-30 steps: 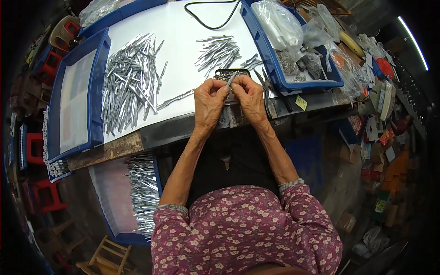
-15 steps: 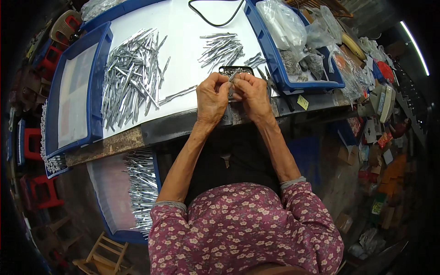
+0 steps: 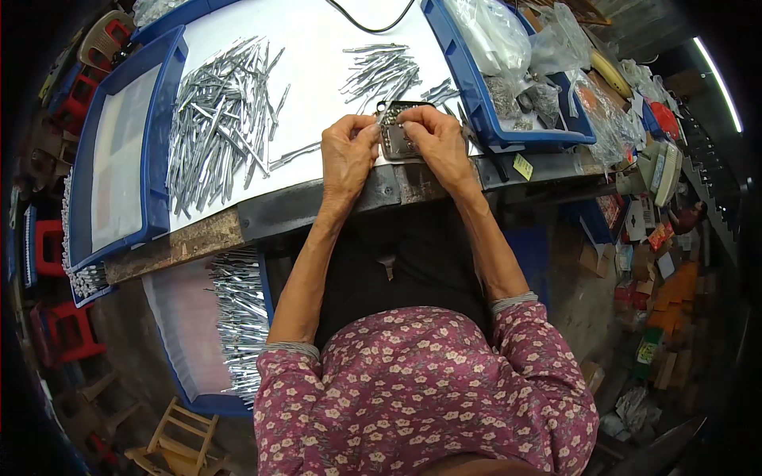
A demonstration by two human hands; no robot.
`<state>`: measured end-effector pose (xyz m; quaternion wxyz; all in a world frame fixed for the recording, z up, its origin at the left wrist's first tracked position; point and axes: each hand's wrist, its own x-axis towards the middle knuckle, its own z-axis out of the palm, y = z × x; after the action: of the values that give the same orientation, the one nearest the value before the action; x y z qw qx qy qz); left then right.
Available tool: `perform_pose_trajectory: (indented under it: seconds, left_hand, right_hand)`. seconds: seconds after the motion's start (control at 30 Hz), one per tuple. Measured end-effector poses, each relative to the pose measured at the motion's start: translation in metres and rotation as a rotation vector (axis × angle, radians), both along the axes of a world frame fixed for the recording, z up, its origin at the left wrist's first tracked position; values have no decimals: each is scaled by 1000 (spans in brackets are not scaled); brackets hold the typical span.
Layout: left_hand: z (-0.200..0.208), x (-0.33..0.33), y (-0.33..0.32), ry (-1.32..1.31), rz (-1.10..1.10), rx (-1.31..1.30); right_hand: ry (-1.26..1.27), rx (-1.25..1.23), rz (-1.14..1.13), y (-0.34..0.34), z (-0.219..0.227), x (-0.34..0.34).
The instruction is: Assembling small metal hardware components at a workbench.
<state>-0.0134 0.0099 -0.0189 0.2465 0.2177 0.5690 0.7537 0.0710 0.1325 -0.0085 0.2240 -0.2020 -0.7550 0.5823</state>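
Note:
My left hand is closed in a pinch at the left side of a small dark tray. Whatever its fingertips hold, if anything, is too small to make out. Over the tray's right side, the thumb and forefinger of my right hand come together; I cannot make out what they hold. Tiny shiny metal parts lie in the tray, partly hidden by my fingers. Just left of my left hand lie a few thin metal strips. Beyond the tray is a small pile of similar strips.
A large heap of metal strips covers the white tabletop's left part, beside a blue tray. At right, a blue bin holds plastic bags and small parts. A black cable curves at the back. Below the table, another tray holds strips.
My hands, joined at the fingertips around a small metal piece before, have drawn apart to either side of the small tray. More of the tray shows now. The whole view has shifted slightly.

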Motion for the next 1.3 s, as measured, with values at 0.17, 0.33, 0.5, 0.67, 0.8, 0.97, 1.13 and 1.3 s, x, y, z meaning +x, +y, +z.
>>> perform_pose_trajectory:
  seconds: [0.17,0.33,0.5,0.67,0.8,0.97,1.13,1.3]
  left_hand:
    - [2,-3,-6,23,14,-66]
    - [-11,-8,-8,142,53,-149]
    - [-8,-5,-7,261,85,-183]
    - [-13,-7,-8,350,93,-152]
    - [-17,-5,-4,292,77,-139]
    - [-17,-3,-4,393,93,-127]
    - [-11,-1,-8,370,29,-198]
    - [-16,-1,-7,360,8,-192]
  right_hand:
    - [-74,649,-88,9,-13,-7]
    - [-109,810,-21,4,-11,-17]
    - [-121,964,-47,7,-11,-12]
    - [-110,936,-65,7,-11,-9]
    - [-131,923,-22,8,-15,-11]
    - [-103,881,-17,7,-19,-15]
    - [-98,939,-16,9,-20,-16]
    - [-143,1040,27,9,-16,-17]
